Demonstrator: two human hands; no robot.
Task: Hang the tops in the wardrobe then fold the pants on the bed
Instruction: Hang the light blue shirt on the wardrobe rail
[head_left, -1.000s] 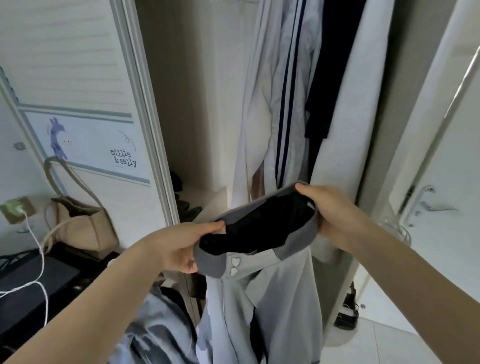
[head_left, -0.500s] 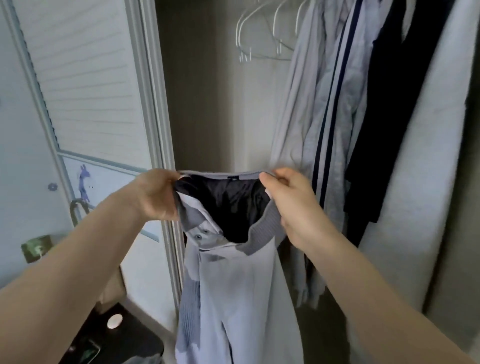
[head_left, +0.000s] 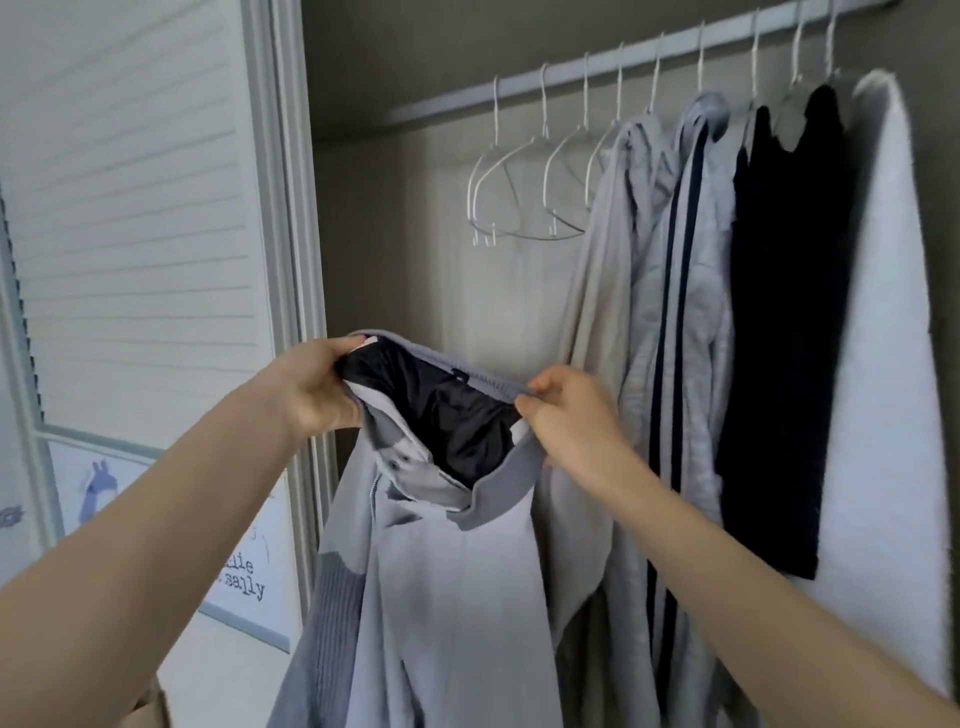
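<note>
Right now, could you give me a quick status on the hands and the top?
Left hand and right hand both gripping the grey top at its collar. Not yet on a hanger. Empty hangers free on the rail; nothing in the way.

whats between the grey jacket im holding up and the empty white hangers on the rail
In the head view, only bare pale wardrobe back wall separates the grey dark-lined jacket from the empty white wire hangers.

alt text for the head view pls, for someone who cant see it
Two hands, left hand and right hand, grip the collar of a grey jacket and hold it open before an open wardrobe. Above, empty white hangers hang on the rail, left of several hung tops.
</note>
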